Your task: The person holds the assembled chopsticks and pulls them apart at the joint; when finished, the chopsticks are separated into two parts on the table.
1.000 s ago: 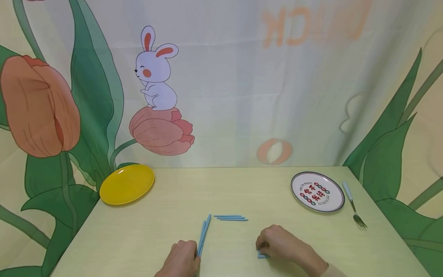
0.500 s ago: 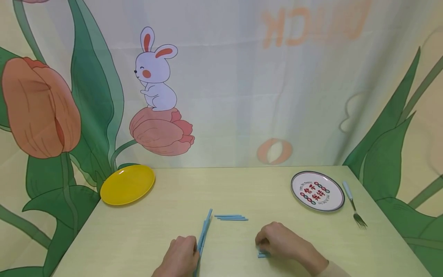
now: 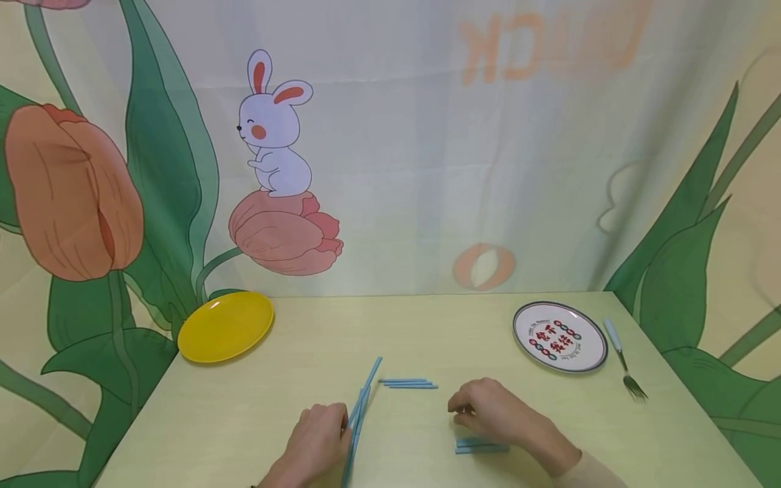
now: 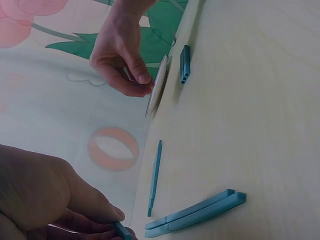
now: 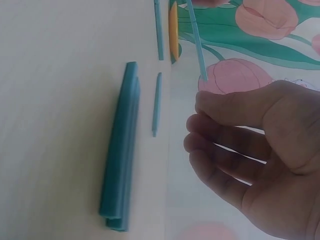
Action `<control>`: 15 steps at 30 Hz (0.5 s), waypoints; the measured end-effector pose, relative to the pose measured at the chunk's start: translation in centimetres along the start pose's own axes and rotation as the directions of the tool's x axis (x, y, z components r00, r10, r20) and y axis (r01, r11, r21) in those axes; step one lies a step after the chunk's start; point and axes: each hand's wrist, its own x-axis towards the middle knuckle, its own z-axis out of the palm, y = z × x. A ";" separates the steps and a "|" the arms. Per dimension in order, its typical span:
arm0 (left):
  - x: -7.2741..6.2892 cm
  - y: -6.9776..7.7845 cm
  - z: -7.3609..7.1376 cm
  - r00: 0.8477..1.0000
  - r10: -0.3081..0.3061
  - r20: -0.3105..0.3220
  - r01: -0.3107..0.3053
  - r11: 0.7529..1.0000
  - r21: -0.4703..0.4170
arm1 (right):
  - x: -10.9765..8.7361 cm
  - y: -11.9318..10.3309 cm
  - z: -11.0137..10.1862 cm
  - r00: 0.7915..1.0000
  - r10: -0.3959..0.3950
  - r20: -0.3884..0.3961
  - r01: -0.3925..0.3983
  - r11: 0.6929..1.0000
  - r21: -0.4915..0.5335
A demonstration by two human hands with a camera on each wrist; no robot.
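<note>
My left hand [image 3: 314, 437] pinches one slim blue stick [image 3: 371, 381] between thumb and fingers, lifted and slanting up to the right. Beneath it, a pair of blue sticks [image 4: 197, 215] lies lengthwise on the table, shown in the left wrist view. My right hand [image 3: 497, 410] hovers above a small stack of blue sticks [image 3: 481, 448], apart from it. In the right wrist view its fingers [image 5: 225, 160] are loosely bent with nothing held, and that stack [image 5: 120, 150] lies to their left. Farther back, several more blue sticks [image 3: 407, 383] lie side by side.
A yellow plate [image 3: 226, 327] stands at the table's back left. At the back right lie a white plate with red characters [image 3: 560, 337] and a fork with a pale handle [image 3: 624, 359]. A printed curtain [image 3: 390, 169] hangs behind the table [image 3: 427, 339].
My left hand has risen slightly, lifting one stick away from those beneath it. My right hand has let go of the small stack and moved up, so more of the stack shows.
</note>
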 end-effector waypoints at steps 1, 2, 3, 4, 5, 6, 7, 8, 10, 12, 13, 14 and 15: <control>0.0 0.0 -0.1 1.000 0.019 -0.017 -0.019 1.000 0.004 | 0.0 0.0 -0.1 1.000 -0.010 -0.011 0.010 1.000 -0.006; 0.0 0.0 -0.2 0.999 0.038 -0.034 -0.038 0.999 0.008 | 0.1 0.0 -0.2 1.000 -0.020 -0.022 0.020 1.000 -0.011; 0.0 0.0 -0.3 0.997 0.060 -0.051 -0.060 0.998 0.016 | 0.1 0.0 -0.3 0.999 -0.031 -0.036 0.030 0.999 -0.019; 0.0 0.0 -0.4 0.994 0.082 -0.070 -0.080 0.996 0.026 | 0.2 0.0 -0.4 0.998 -0.036 -0.046 0.035 0.999 -0.024; 0.0 0.0 -0.4 0.990 0.106 -0.092 -0.103 0.994 0.036 | 0.2 -0.1 -0.5 0.998 -0.040 -0.054 0.039 0.999 -0.027; 0.1 0.1 -0.6 0.986 0.125 -0.112 -0.121 0.992 0.047 | 0.3 -0.1 -0.6 0.997 -0.048 -0.065 0.046 0.998 -0.034; 0.1 0.1 -0.7 0.981 0.144 -0.130 -0.137 0.989 0.059 | 0.4 -0.2 -0.7 0.995 -0.057 -0.076 0.054 0.998 -0.041; 0.2 0.2 -0.7 0.975 0.163 -0.148 -0.154 0.985 0.071 | 0.4 -0.2 -0.8 0.994 -0.066 -0.088 0.062 0.997 -0.048; 0.4 0.3 -0.9 0.964 0.195 -0.181 -0.182 0.980 0.087 | 0.6 -0.3 -1.1 0.991 -0.079 -0.111 0.072 0.995 -0.064; 0.7 0.5 -1.1 0.956 0.217 -0.200 -0.201 0.975 0.097 | 0.7 -0.5 -1.3 0.987 -0.090 -0.135 0.080 0.993 -0.083; 0.9 0.6 -1.1 0.953 0.225 -0.205 -0.208 0.973 0.102 | 0.8 -0.6 -1.5 0.985 -0.093 -0.145 0.080 0.993 -0.091; 1.1 0.7 -1.2 0.950 0.232 -0.210 -0.213 0.971 0.108 | 0.9 -0.6 -1.6 0.984 -0.095 -0.154 0.080 0.992 -0.096; 1.3 0.7 -1.3 0.948 0.236 -0.214 -0.216 0.970 0.113 | 1.0 -0.7 -1.8 0.982 -0.097 -0.163 0.081 0.992 -0.100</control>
